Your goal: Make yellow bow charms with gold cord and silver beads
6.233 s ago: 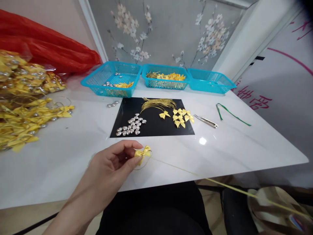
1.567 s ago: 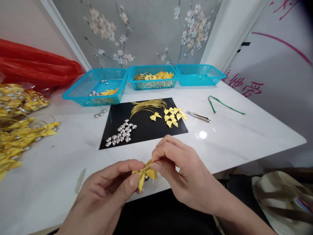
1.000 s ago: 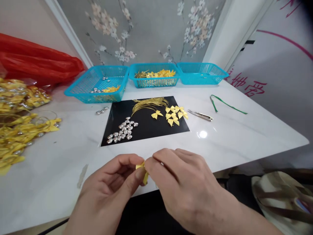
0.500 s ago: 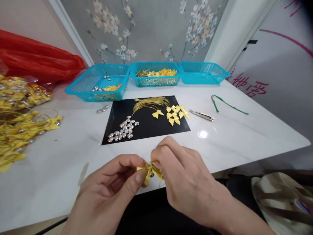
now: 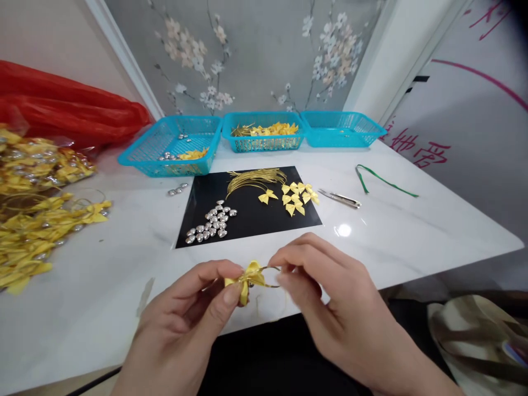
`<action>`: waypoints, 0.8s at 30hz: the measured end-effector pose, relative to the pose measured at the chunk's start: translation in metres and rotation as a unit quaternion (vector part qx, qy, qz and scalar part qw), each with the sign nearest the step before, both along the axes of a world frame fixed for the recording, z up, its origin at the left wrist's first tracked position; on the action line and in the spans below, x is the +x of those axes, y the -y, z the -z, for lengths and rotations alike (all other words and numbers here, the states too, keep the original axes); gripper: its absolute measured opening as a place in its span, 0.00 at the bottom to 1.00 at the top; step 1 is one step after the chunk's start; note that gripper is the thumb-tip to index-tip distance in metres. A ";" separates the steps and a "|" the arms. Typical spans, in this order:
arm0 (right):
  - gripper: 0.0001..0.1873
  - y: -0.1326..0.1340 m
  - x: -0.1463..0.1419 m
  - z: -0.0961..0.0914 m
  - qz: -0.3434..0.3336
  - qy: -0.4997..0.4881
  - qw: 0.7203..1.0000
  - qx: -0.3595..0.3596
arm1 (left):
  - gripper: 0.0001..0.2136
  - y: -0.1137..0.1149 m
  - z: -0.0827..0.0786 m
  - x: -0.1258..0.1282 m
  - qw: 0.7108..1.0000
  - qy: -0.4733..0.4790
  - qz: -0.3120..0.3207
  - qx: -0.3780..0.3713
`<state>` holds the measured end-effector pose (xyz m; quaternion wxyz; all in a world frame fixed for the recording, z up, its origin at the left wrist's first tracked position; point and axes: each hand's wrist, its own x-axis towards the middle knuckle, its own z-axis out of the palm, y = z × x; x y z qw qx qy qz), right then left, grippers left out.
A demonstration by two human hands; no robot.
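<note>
My left hand (image 5: 193, 319) pinches a small yellow ribbon bow (image 5: 247, 276) between thumb and forefinger, just over the near edge of the white table (image 5: 412, 231). My right hand (image 5: 330, 297) pinches a thin gold cord loop (image 5: 270, 270) that runs out of the bow's knot. Both hands are closed. Beyond them a black mat (image 5: 247, 212) holds several silver heart beads (image 5: 210, 224), a bundle of gold cords (image 5: 256, 177) and several loose yellow bows (image 5: 295, 195).
Three turquoise baskets (image 5: 264, 144) line the back edge, two with bows and beads. A heap of finished yellow bows (image 5: 37, 225) lies at the left below a red plastic bag (image 5: 70, 110). Small snips (image 5: 340, 198) and a green ribbon (image 5: 383, 181) lie right of the mat.
Six seconds ago only my left hand held the bow, with a long cord trailing right. My right hand has since joined it, worked at the knot, and now draws the cord loop out rightward.
</note>
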<state>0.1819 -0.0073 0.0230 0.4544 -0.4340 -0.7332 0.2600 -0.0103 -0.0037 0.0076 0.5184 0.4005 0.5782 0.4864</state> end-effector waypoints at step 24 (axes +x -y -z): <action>0.11 -0.035 -0.010 0.025 0.044 -0.169 0.984 0.022 | 0.14 -0.051 -0.008 0.029 0.991 0.134 0.008 0.010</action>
